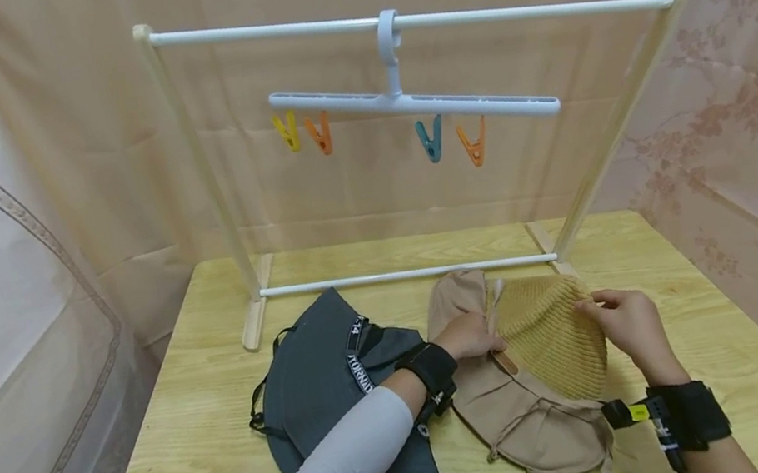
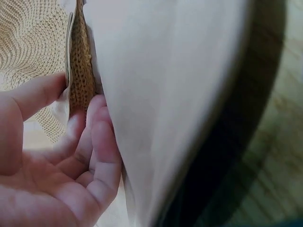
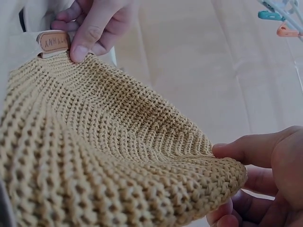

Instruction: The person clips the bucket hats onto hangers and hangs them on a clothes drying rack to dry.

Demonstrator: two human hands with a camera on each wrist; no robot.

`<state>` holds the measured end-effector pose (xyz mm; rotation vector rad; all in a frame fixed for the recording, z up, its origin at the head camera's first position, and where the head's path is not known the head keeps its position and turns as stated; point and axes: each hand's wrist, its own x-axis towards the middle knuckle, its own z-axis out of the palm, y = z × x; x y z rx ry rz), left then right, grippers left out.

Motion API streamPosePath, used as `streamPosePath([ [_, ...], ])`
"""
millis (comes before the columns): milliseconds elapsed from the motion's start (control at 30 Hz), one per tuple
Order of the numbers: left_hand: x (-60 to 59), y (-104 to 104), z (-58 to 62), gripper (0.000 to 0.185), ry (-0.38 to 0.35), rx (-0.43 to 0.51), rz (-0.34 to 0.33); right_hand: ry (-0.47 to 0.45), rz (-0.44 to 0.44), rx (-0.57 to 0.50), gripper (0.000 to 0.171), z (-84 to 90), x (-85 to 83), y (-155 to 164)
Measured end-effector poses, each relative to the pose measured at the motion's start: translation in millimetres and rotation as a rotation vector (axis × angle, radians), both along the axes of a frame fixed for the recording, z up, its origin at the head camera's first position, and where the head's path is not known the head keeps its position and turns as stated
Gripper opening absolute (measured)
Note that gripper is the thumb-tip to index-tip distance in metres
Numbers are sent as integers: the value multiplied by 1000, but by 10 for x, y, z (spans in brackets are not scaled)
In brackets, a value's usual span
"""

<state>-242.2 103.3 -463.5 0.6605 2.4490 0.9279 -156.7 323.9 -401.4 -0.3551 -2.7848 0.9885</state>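
Note:
A mustard knitted beanie (image 1: 548, 333) lies on a beige fabric hat (image 1: 524, 414) on the wooden table (image 1: 206, 419). My left hand (image 1: 469, 336) pinches the beanie's left edge (image 2: 80, 80) by its small leather label (image 3: 53, 41), thumb on one side, fingers on the other. My right hand (image 1: 626, 324) pinches the beanie's right edge (image 3: 222, 170) between thumb and fingers. A dark grey bucket hat (image 1: 330, 389) with a lettered strap lies under my left forearm.
A white drying rack (image 1: 402, 23) stands at the back of the table. A pale blue clip hanger (image 1: 401, 101) hangs from its top bar with yellow, orange and teal pegs (image 1: 431, 139). Curtains surround the table.

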Motion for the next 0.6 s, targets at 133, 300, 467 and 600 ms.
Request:
streamPosePath([
  [133,12,-21,-12,33,-36,85,77,11,5,10,44,22,-3,-18],
  [300,27,-18,-22,47,-21,154,103,22,10,15,44,45,-3,-34],
  [467,30,0,-27,41,22,177,85,26,12,12,46,63,-3,-54],
  [600,19,12,-44,35,94,176,62,33,7,21,47,68,-8,-60],
])
